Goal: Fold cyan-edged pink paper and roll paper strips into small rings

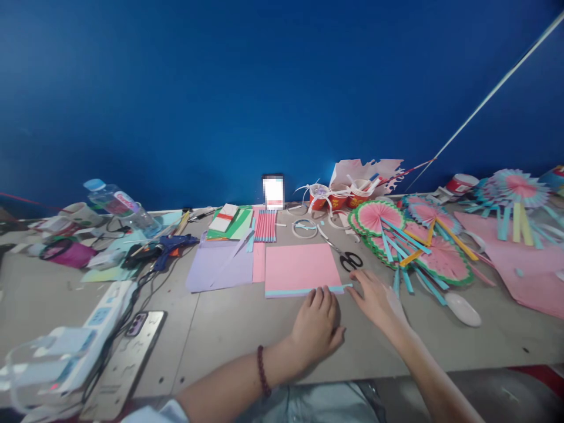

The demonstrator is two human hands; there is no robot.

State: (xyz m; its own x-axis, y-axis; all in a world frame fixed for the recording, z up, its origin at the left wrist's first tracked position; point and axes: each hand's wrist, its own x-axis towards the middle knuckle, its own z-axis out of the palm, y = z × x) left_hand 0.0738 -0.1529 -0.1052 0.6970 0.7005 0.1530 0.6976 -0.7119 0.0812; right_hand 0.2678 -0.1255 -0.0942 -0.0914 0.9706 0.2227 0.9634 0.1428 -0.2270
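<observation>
A pink sheet of paper [303, 264] lies flat in front of me, with a thin light-blue paper strip [291, 291] along its near edge. My left hand [318, 326] rests on that edge, fingers laid over the strip and thumb out to the side. The strip's right end sticks out past the sheet. Close to this end is my right hand [376, 298], its thumb and forefinger apart and nothing visibly held. Just beyond its fingertips lie black-handled scissors [351, 261], touching or nearly touching them; I cannot tell which.
Purple paper [222, 264] lies left of the sheet, near a blue glue gun [174, 247]. Finished paper fans [379, 217] fill the right side. Red cups [338, 198] stand at the back. A phone [127, 364] and a power strip [99, 329] occupy the left front.
</observation>
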